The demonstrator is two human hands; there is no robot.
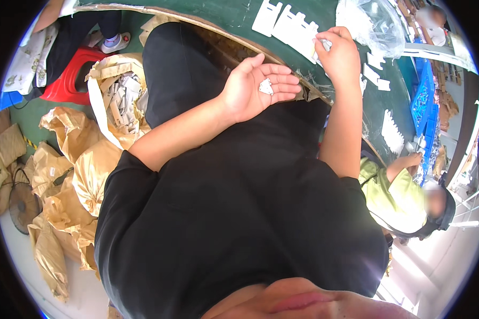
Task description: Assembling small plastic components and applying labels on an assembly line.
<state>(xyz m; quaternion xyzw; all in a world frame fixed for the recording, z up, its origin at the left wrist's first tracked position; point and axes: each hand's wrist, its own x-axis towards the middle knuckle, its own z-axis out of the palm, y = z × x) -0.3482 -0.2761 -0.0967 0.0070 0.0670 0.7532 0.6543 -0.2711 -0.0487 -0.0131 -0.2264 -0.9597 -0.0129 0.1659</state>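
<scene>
My left hand (242, 93) is held palm up before the table edge, its fingers stretched out and open. A few small white plastic pieces (266, 86) lie loose on its palm near the fingers. Over the green tabletop, my right hand (339, 56) is closed in a pinch. Something whitish shows between its fingertips, too small to make out. Beside those fingertips lies a row of flat white notched plastic parts (294, 33). Another such part (266, 17) is further left.
A clear plastic bag (380, 26) with white pieces lies beyond my right hand. More white parts (392, 132) and a blue tray (424, 101) are to the right, near a co-worker in a light green top (396, 196). Left stand an open sack (125, 101), brown bags (93, 170) and a red stool (72, 80).
</scene>
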